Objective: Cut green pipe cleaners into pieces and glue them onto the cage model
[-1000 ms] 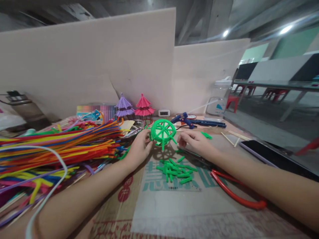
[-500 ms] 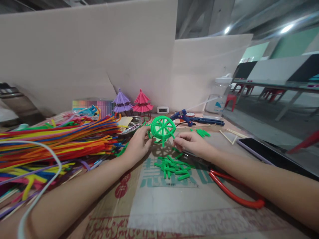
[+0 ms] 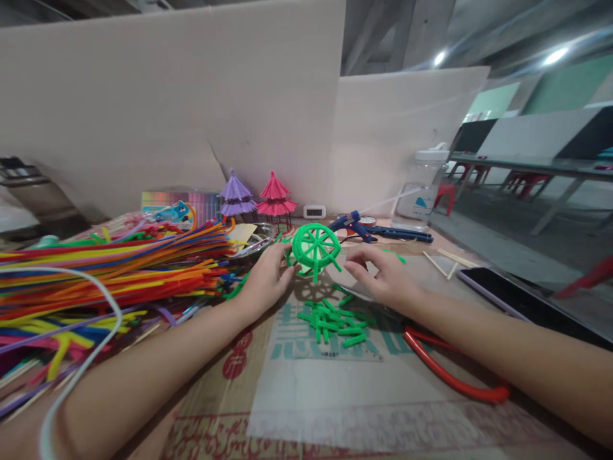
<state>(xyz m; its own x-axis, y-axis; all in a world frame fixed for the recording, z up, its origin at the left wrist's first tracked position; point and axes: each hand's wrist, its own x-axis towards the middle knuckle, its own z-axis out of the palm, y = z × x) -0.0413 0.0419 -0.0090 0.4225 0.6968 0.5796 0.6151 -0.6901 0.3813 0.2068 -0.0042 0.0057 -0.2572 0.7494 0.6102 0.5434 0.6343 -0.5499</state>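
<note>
My left hand point(image 3: 264, 276) grips a green pipe-cleaner frame point(image 3: 316, 241) by its left side. The frame is round with spokes like a wheel, and short green ends stick out below it. To its right is my right hand point(image 3: 385, 276), thumb and forefinger apart, with nothing visible between them and no contact with the frame. Below both hands, short green pipe-cleaner pieces point(image 3: 330, 322) lie in a loose heap on a translucent sheet point(image 3: 306, 399). A tool with red loop handles point(image 3: 454, 375) lies under my right forearm, its working end hidden.
Bundles of coloured pipe cleaners point(image 3: 110, 268) crowd the left, crossed by a white cable point(image 3: 103, 300). Behind stand purple point(image 3: 235, 195) and pink point(image 3: 275, 195) roofed models, a small clock point(image 3: 315, 211), a blue glue gun point(image 3: 353, 225) and a clear bottle point(image 3: 416, 191). A phone point(image 3: 517, 297) lies right.
My right hand has drawn slightly right, away from the green frame, and its thumb and forefinger have parted. My left hand still holds the frame in about the same place.
</note>
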